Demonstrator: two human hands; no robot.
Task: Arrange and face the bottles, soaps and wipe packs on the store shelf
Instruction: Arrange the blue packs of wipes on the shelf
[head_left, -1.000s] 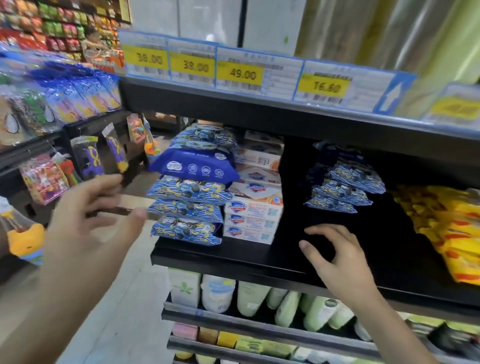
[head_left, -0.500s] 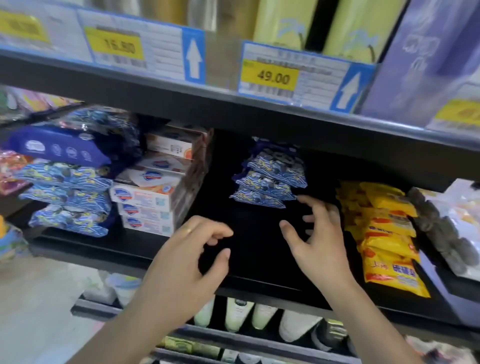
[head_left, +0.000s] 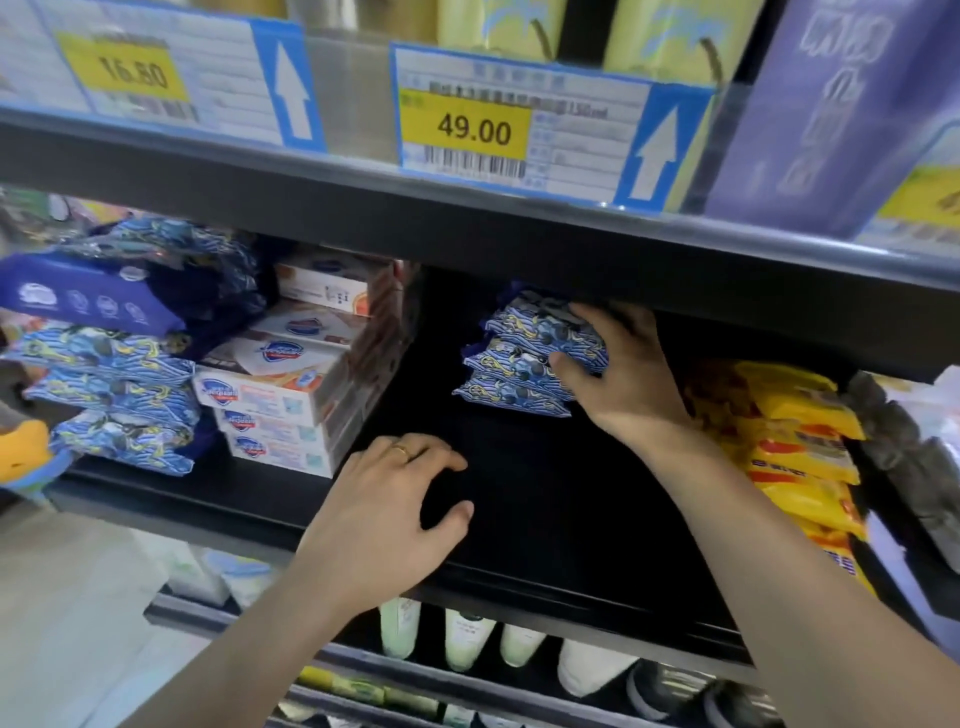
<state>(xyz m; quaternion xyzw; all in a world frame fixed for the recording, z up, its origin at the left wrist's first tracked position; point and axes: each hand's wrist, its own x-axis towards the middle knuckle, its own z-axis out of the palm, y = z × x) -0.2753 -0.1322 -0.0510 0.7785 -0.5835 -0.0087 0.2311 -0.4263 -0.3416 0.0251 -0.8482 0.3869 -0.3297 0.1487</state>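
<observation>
A small stack of blue patterned wipe packs (head_left: 511, 364) lies deep on the black shelf (head_left: 545, 519). My right hand (head_left: 618, 369) grips the right end of that stack, thumb in front and fingers over the top. My left hand (head_left: 395, 514) rests on the bare shelf near its front edge, fingers loosely curved and holding nothing. White soap boxes (head_left: 280, 405) are stacked at the left. Further left sits another pile of blue wipe packs (head_left: 114, 384) with a dark blue pack (head_left: 88, 301) on top.
Yellow packs (head_left: 795, 441) fill the shelf's right side, with grey packs (head_left: 904, 436) beyond. Price tags (head_left: 467, 130) line the upper shelf edge, under yellow and purple boxes. Pale bottles (head_left: 467, 639) stand on the shelf below.
The view swung right and closer. My right hand reached back and took hold of the small wipe pack stack. My left hand came from the aisle onto the shelf.
</observation>
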